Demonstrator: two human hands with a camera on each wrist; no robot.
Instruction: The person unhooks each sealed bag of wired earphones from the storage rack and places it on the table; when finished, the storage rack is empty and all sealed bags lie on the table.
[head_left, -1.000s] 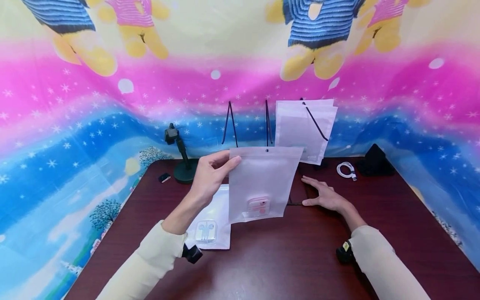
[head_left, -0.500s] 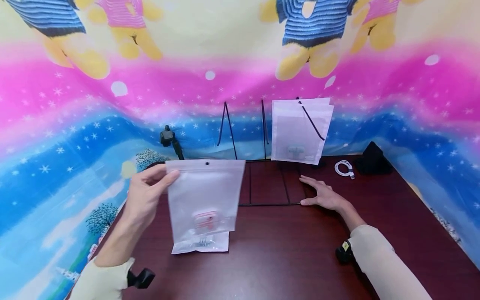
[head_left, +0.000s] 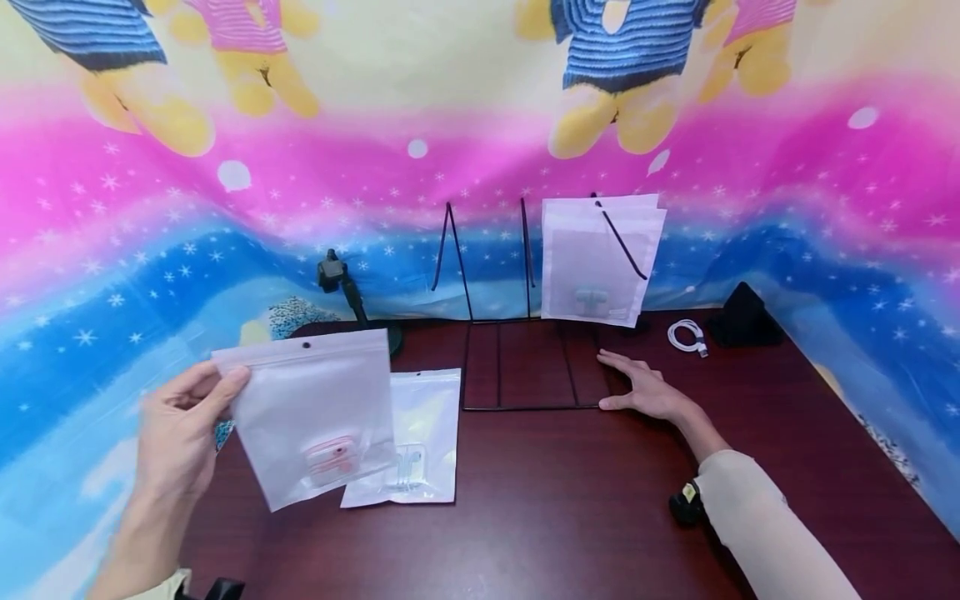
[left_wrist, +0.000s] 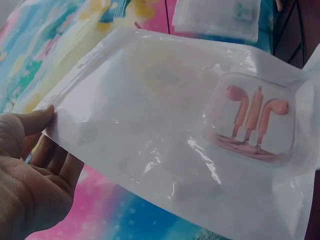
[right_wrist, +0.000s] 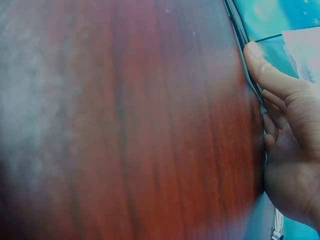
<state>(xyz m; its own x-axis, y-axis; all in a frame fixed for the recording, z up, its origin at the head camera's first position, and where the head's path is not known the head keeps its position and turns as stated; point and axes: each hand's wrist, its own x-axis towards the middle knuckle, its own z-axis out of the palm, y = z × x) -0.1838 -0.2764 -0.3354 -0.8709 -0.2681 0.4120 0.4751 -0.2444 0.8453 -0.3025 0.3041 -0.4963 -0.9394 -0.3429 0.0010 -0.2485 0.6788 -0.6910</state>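
A patterned backdrop (head_left: 420, 92) is hanging behind a dark wood table (head_left: 540, 517), which is supporting a wire rack (head_left: 532, 408). The left hand (head_left: 176, 442) is pinching a bag (head_left: 307, 400) at its upper corner, thumb in front and fingers behind; the bag is hanging apart from the rack, to the right of those fingers, with pink earphones (left_wrist: 254, 110) showing in its lower part. A second bag (head_left: 435, 425) is lying flat on the table, farther right of the left fingers and partly masked by the first. The right hand (head_left: 641, 387) is keeping thumb and fingers wide, the thumb touching the rack's front corner. Beyond the right fingers, at least two hung bags (head_left: 570, 258) are overlapping on the right hook (head_left: 621, 240). The left hook (head_left: 441, 250) and middle hook (head_left: 527, 246), beyond and between both hands' fingers, are carrying no bag. Status, by judgement: the work is standing partway; the right hook is bearing its load, the second bag is resting off the rack, and the held bag is awaiting placement.
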